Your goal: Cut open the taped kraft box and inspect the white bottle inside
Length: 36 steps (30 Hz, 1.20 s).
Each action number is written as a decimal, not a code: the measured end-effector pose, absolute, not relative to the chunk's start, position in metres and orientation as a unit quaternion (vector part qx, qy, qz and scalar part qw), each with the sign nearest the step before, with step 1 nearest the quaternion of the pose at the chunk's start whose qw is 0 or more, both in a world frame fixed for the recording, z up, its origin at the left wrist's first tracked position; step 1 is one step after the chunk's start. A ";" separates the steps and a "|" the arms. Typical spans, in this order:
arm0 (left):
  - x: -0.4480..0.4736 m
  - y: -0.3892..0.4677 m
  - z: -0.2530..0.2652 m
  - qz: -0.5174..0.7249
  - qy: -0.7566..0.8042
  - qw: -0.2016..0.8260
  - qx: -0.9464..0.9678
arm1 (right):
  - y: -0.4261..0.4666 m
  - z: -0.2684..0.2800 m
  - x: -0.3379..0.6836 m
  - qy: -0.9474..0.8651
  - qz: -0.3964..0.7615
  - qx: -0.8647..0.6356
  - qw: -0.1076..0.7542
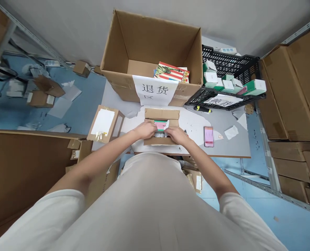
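Observation:
On the table in front of me lies a small open cardboard box, its flaps folded outward. Inside it shows a pink and green packet. My left hand reaches in from the left, its curled fingers on the packet's left end. At the packet's right end, my right hand pinches a small white piece, which looks like paper or a carton flap. The fingertips of both hands are partly hidden inside the box.
Behind stands a large open carton holding colourful booklets. A black crate of green-white boxes is at back right. A taped parcel sits left; a phone, yellow-black cutter and paper scraps lie right.

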<state>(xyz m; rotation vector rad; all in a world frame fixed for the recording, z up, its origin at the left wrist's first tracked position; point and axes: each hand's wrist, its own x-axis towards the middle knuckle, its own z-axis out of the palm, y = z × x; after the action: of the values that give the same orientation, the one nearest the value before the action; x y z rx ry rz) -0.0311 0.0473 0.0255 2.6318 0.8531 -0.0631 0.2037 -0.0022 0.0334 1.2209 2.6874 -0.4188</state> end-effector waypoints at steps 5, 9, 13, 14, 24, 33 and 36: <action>0.007 0.054 0.019 -0.138 0.236 0.178 0.945 | 0.029 0.032 0.190 0.928 -0.126 0.319 0.146; -0.009 0.043 0.032 -0.064 0.275 0.149 0.948 | 0.017 0.048 0.214 0.938 -0.104 0.307 0.124; -0.040 0.013 0.039 -0.065 0.416 0.097 0.902 | -0.003 0.050 0.248 0.917 -0.108 0.376 0.075; -0.046 0.005 0.035 -0.055 0.445 0.095 0.889 | -0.008 0.046 0.254 0.906 -0.113 0.404 0.063; -0.042 -0.025 -0.022 0.009 0.576 0.154 0.803 | -0.007 0.028 0.227 0.805 -0.110 0.580 0.051; -0.038 -0.007 -0.021 0.032 0.585 0.185 0.789 | 0.034 0.012 0.175 0.751 -0.125 0.637 0.120; -0.041 -0.007 -0.023 0.043 0.575 0.199 0.792 | 0.038 0.015 0.170 0.822 -0.078 0.559 0.078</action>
<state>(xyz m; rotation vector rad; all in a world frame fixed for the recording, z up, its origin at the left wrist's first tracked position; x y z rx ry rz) -0.0413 -0.0073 -0.0235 2.2152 1.6095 0.1215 0.1700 0.0384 0.0151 1.6726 2.4620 -0.2341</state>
